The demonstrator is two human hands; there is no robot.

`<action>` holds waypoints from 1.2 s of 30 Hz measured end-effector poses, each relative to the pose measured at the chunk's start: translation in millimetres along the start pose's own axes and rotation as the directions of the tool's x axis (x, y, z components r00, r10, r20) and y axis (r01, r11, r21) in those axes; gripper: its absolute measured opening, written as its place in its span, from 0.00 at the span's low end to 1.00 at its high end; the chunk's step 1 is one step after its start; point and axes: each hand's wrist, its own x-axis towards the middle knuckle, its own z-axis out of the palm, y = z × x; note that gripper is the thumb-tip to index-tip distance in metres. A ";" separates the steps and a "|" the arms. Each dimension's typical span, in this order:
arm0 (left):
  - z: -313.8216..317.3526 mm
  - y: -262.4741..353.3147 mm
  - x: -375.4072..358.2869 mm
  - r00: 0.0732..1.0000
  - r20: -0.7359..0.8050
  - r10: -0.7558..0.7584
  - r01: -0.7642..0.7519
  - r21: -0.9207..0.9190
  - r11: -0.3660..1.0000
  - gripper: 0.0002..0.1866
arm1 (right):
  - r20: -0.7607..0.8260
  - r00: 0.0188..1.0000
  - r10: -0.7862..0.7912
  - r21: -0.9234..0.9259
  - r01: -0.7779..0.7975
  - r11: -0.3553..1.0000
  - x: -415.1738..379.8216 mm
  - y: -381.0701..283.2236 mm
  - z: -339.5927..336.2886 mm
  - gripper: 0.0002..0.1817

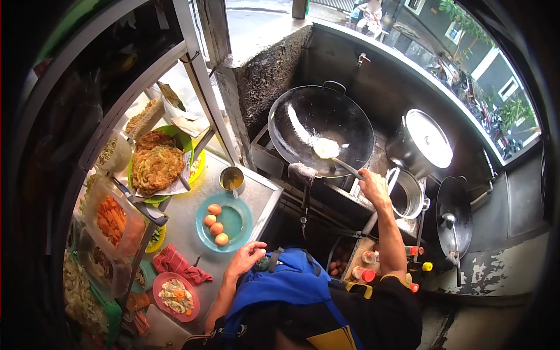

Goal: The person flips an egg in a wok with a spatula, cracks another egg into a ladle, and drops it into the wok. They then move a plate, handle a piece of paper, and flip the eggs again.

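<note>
My right hand (371, 185) grips the handle of a spatula (349, 168) that reaches into the large black wok (286, 125). The spatula's head meets a frying egg (325, 148) low in the wok and is partly hidden there. Loosely bent, my left hand (248, 256) hovers by the near rim of a turquoise plate (204, 238), with nothing visible in it. Several brown eggs (216, 228) lie on that plate. A metal cup (232, 180) with a spoon in it stands just behind the plate.
Right of the wok are a lidded pot (402, 146), an open pot (406, 192) and a second wok (452, 201) with a ladle. Sauce bottles (364, 274) stand beside my right arm. At left are fried omelettes (153, 169), carrots (111, 220), a red cloth (179, 264) and a pink plate (158, 284).
</note>
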 end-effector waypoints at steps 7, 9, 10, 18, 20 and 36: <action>-2.3 -1.2 3.7 0.999 0.026 0.032 -0.032 0.009 0.999 0.18 | 0.056 0.998 -0.035 -0.039 0.037 0.999 -4.3 -5.7 -42.2 0.19; -3.7 -5.3 5.0 0.999 0.029 0.039 -0.039 0.001 0.999 0.18 | 0.059 0.998 -0.035 -0.044 0.038 0.998 3.9 -9.7 -53.8 0.19; -4.5 -6.3 5.9 0.999 0.032 0.020 -0.020 -0.018 1.000 0.19 | 0.068 0.996 -0.063 -0.082 0.068 0.994 10.6 -9.1 -57.8 0.18; -7.5 1.0 1.1 0.997 0.059 0.041 -0.040 -0.006 0.999 0.20 | 0.181 0.957 -0.224 -0.252 0.266 0.930 102.1 -31.3 -86.4 0.15; -6.1 0.1 0.9 0.996 0.075 0.040 -0.039 -0.015 0.999 0.20 | 0.202 0.956 -0.214 -0.292 0.267 0.918 121.0 -48.3 -94.8 0.14; 1.3 -0.9 -3.5 0.997 0.078 0.010 -0.013 0.047 0.999 0.21 | 0.414 0.909 0.041 0.864 -0.407 0.295 114.6 -3.7 -5.3 0.20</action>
